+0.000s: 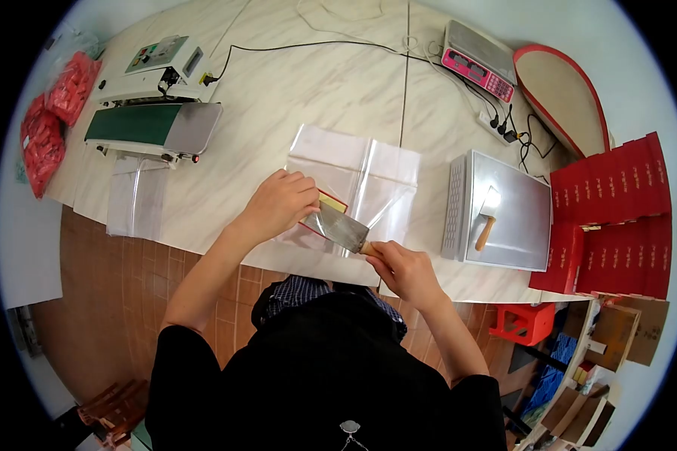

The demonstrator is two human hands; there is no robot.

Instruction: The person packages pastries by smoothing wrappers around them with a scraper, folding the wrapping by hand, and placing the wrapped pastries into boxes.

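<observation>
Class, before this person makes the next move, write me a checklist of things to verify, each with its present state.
1. Right hand on the wooden handle of the scraper: ok.
2. Left hand at the blade end, near the red-and-yellow item: ok.
3. Clear plastic smooth: not ok, creased.
4. Second scraper apart from both hands: ok, on the metal plate.
5. Metal plate hot: cannot tell.
6. Green-belt machine running: cannot tell.
</observation>
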